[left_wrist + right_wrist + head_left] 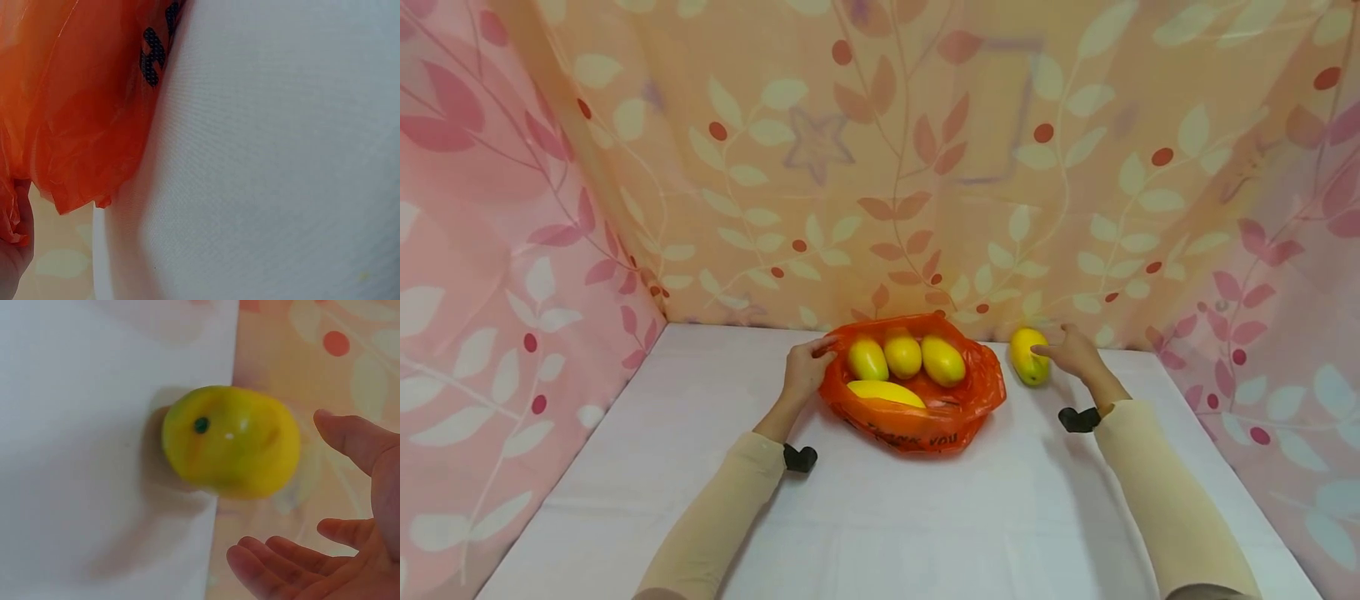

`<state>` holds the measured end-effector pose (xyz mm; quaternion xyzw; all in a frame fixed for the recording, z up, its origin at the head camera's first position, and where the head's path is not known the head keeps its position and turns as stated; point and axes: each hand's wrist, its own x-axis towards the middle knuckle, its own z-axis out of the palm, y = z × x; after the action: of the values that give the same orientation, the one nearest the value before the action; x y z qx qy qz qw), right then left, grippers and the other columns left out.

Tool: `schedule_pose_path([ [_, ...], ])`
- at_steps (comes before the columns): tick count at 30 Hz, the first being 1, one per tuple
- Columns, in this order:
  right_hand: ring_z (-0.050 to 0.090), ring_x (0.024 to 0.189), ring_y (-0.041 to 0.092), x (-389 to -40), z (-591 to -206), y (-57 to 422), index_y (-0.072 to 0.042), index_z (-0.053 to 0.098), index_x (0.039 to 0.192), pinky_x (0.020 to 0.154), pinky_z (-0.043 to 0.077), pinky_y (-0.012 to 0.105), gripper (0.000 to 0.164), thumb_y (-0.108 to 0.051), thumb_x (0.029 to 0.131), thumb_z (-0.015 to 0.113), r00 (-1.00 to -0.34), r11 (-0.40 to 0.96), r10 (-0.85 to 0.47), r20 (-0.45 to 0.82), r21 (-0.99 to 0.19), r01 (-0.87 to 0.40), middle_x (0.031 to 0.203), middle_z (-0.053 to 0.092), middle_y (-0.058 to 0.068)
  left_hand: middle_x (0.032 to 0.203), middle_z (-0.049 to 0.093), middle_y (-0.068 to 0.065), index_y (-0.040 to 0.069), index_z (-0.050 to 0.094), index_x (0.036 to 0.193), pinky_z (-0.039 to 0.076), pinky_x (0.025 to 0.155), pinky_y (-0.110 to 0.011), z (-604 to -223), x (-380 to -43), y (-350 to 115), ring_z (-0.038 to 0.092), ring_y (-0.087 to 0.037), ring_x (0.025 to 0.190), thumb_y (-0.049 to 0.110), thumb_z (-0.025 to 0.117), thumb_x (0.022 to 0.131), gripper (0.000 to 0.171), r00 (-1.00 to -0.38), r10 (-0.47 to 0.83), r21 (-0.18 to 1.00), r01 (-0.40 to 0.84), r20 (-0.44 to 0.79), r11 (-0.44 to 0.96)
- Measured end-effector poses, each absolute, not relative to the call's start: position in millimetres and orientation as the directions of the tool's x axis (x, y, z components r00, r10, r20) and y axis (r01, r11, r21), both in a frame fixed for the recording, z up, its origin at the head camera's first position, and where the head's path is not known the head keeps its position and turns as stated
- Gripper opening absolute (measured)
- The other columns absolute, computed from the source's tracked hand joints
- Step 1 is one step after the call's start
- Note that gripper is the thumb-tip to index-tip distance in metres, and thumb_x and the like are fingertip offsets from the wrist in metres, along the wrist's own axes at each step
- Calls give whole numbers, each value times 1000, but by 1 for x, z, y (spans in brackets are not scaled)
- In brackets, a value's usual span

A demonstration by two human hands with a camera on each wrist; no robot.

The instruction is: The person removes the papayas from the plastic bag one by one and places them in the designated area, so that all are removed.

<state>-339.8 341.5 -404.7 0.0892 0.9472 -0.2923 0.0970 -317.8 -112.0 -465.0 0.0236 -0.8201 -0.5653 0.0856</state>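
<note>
An orange-red plastic bag (925, 433) with black lettering stands open-mouthed on the white table. Inside lie several yellow fruits: three mango-like ones, including the middle mango (902, 355), and a longer smooth yellow fruit (886, 392) at the front. My left hand (805, 368) pinches the bag's left rim; part of its grip is hidden by plastic, also in the left wrist view. To the right of the bag lies another yellow-green mango (1027, 358). Beside it is my right hand (1075, 354), with fingers spread and apart from the mango (231, 442) in the right wrist view.
A white cloth covers the table (925, 533). Its back edge meets a leaf-patterned curtain (880, 167) just behind the bag and the loose mango. Pink patterned cloth (490, 333) hangs at both sides.
</note>
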Motion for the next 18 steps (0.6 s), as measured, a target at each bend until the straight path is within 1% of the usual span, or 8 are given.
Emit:
schedule_pose_path([
  [4,30,135,54,-339,-396,338,3,0,154,109,32,67,98,-47,93,59,-974,785,102,-204,-585,205,153,19,37,118,70,-15,6,70,120,52,79,-21,-466,-318,-112,62,-26,103,10,64,92,29,-983,-139,931,60,117,359],
  [7,32,134,53,-338,-389,334,1,2,155,107,35,67,96,-47,94,58,-982,770,87,-167,-614,172,151,23,37,118,70,-14,6,71,119,54,83,-26,-466,-318,-111,63,-25,104,10,64,92,28,-984,-137,935,61,116,350],
  [13,41,126,50,-332,-374,319,-2,9,155,103,41,64,95,-51,92,59,-994,779,55,-95,-619,103,147,32,35,120,69,-15,6,70,119,57,86,-28,-466,-318,-111,64,-25,107,9,63,92,28,-984,-134,940,65,116,334],
  [18,43,126,50,-325,-362,303,-4,12,156,102,43,63,95,-53,91,60,-999,781,17,-43,-623,40,146,35,34,120,69,-16,5,70,120,56,89,-32,-466,-319,-111,64,-27,108,9,63,93,28,-984,-133,940,69,119,335],
])
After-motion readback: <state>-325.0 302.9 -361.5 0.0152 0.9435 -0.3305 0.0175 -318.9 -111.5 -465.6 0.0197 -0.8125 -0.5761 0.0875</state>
